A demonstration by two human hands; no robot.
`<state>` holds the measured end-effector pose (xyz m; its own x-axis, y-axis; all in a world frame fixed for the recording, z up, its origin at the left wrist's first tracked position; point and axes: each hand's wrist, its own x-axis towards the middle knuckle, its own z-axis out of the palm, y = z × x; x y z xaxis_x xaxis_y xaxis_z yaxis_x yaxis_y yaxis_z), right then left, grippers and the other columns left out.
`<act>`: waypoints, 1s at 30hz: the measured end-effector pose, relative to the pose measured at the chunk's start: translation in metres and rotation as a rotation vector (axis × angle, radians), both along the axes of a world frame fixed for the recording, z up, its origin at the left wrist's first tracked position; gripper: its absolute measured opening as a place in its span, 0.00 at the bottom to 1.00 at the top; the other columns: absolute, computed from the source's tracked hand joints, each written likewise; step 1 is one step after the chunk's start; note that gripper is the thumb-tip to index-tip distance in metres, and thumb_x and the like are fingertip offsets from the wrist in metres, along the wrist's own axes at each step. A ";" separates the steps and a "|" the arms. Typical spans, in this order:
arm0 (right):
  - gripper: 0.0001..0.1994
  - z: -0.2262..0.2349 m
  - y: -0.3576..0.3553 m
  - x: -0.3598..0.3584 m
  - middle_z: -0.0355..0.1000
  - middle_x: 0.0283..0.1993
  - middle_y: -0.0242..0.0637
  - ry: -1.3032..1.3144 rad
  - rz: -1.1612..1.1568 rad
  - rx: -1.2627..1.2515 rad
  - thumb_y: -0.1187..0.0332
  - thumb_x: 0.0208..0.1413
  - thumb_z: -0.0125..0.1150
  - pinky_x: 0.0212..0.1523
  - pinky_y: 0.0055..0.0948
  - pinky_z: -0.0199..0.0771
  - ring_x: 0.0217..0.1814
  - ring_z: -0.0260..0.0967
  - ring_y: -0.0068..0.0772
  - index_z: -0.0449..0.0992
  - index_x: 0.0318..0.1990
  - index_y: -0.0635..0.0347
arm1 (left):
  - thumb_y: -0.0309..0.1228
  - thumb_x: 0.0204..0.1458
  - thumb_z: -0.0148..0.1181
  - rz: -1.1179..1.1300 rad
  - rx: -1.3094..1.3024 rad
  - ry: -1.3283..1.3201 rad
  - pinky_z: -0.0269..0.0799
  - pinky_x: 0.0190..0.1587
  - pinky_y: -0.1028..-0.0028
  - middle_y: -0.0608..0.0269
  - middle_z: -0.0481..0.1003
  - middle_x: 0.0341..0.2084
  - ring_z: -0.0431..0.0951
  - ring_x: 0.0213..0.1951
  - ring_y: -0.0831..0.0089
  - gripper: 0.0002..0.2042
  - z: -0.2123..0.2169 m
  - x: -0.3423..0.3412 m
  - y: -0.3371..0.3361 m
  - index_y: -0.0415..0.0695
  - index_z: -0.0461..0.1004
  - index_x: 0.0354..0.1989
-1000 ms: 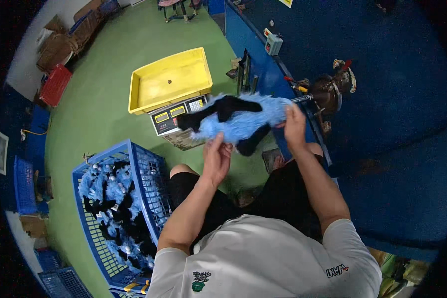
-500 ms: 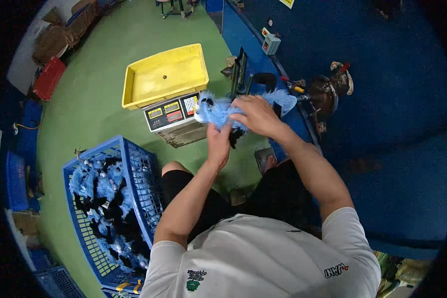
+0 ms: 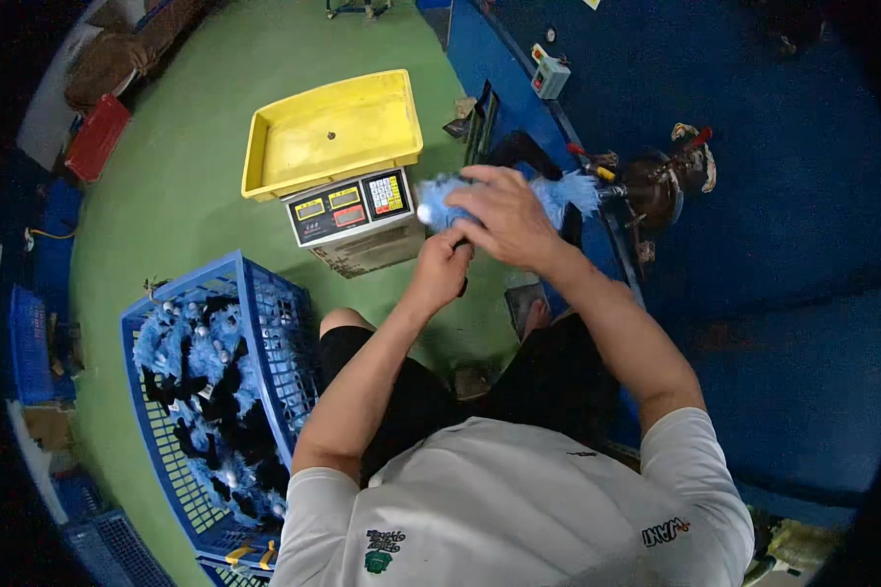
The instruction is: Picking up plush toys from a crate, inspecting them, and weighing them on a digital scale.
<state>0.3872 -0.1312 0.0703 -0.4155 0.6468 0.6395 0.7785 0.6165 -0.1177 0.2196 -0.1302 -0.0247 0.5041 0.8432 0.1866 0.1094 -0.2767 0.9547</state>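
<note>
A fluffy blue plush toy (image 3: 442, 196) with black parts is held in front of me, at the height of the scale's keypad. My right hand (image 3: 509, 223) lies over its body from above, fingers curled round the fur and hiding most of it. Just below, my left hand (image 3: 437, 276) pinches a black part of the toy between thumb and fingers. More blue fur (image 3: 570, 194) sticks out to the right of my right hand, close to a metal nozzle (image 3: 612, 192) on the blue machine. Whether the fur touches the nozzle I cannot tell.
A yellow tray (image 3: 264, 188) rests on a digital scale (image 3: 350, 210) ahead. At my left stands a blue plastic basket (image 3: 255, 342) with several blue-and-black plush toys. The large blue machine panel (image 3: 754, 293) fills the right, with a grey switch box (image 3: 550, 78) on its edge.
My left hand has slid from the toy's body down to a black part and closed on it. The right hand has moved farther over the toy, covering the part near its head.
</note>
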 end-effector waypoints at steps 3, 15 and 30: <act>0.12 -0.003 0.003 0.025 0.75 0.37 0.33 -0.224 -0.012 -0.212 0.58 0.53 0.66 0.53 0.40 0.64 0.47 0.67 0.40 0.75 0.39 0.53 | 0.26 0.62 0.55 -0.106 -0.177 0.126 0.71 0.36 0.76 0.61 0.77 0.37 0.73 0.32 0.74 0.23 0.040 -0.006 0.000 0.42 0.65 0.66; 0.16 0.001 -0.005 0.085 0.76 0.34 0.40 -0.484 -0.444 -0.457 0.66 0.42 0.73 0.47 0.46 0.69 0.41 0.70 0.47 0.74 0.38 0.53 | 0.29 0.63 0.57 0.066 -0.351 -0.335 0.74 0.37 0.75 0.61 0.77 0.30 0.76 0.31 0.74 0.17 0.028 0.019 -0.013 0.34 0.69 0.58; 0.16 -0.023 -0.011 0.125 0.74 0.34 0.35 -0.370 -0.472 -0.242 0.70 0.41 0.73 0.46 0.45 0.68 0.41 0.70 0.45 0.73 0.38 0.51 | 0.33 0.63 0.59 0.127 -0.803 -0.604 0.77 0.32 0.75 0.58 0.77 0.29 0.78 0.26 0.72 0.13 0.053 0.046 -0.004 0.36 0.69 0.48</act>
<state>0.5123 -0.1424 0.0477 -0.2163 0.9218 0.3216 0.9752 0.1878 0.1174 0.2654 -0.1341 0.0285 0.4106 0.8725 -0.2649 -0.4699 0.4515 0.7585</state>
